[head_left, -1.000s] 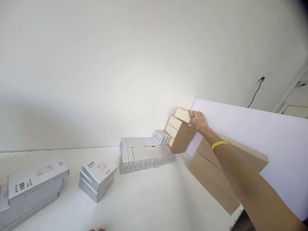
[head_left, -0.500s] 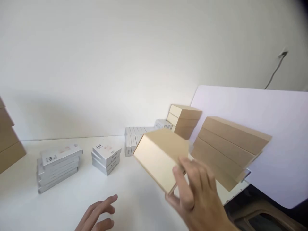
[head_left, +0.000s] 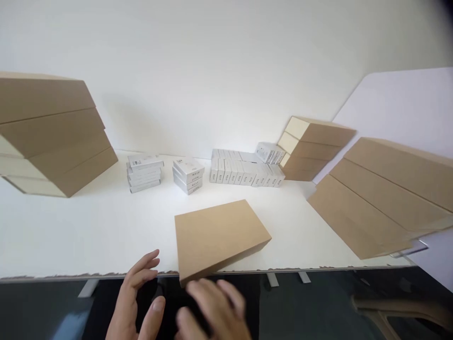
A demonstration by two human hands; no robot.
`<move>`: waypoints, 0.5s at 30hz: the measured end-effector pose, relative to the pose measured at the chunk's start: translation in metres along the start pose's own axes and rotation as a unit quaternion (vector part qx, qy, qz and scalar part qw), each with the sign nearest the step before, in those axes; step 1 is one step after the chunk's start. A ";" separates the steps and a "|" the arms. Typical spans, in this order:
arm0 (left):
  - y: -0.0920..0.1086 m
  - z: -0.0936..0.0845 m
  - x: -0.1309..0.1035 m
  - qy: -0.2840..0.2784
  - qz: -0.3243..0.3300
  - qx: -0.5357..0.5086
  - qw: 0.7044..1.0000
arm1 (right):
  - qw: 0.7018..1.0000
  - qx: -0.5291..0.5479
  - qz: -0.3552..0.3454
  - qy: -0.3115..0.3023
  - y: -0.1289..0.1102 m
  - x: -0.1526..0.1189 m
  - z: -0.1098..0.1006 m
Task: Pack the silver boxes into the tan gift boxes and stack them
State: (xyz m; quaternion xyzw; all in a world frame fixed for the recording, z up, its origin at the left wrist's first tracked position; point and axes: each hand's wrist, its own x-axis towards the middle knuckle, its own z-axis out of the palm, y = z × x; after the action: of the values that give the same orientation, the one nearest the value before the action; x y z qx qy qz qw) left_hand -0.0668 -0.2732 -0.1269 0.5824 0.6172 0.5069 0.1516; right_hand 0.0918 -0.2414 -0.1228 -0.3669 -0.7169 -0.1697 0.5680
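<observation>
A brown cardboard box (head_left: 221, 233) lies flat on the white table, set at a slant, with its near left corner reaching the front edge. My right hand (head_left: 214, 307) is just below that corner, blurred by motion. Its fingers are bent and apart, and I see nothing in them; whether a fingertip touches the box is unclear. To the left, my left hand (head_left: 136, 300) is raised at the table edge, thumb and fingers spread around nothing, apart from the box.
Small white printed boxes stand in two short stacks (head_left: 144, 172) (head_left: 188, 174) and a long row (head_left: 246, 172) by the wall. Cardboard boxes are piled at left (head_left: 53, 127), back right (head_left: 314, 146) and right (head_left: 385, 189). The white table (head_left: 88, 231) has a chipped front edge.
The cardboard box, held tilted in my right hand before, now lies on the table. My right hand has left it and moved down and left. The view has shifted, showing the table's front edge.
</observation>
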 end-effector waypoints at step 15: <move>0.003 0.055 0.021 -0.017 -0.055 0.004 0.998 | 0.815 0.040 0.559 -0.146 0.121 0.005 -0.031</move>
State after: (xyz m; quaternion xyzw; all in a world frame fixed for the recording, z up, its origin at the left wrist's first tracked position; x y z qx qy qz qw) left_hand -0.0275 -0.2309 -0.1402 0.5568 0.6477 0.4854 0.1866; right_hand 0.1994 -0.1787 -0.1299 -0.7017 -0.4695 0.2612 0.4679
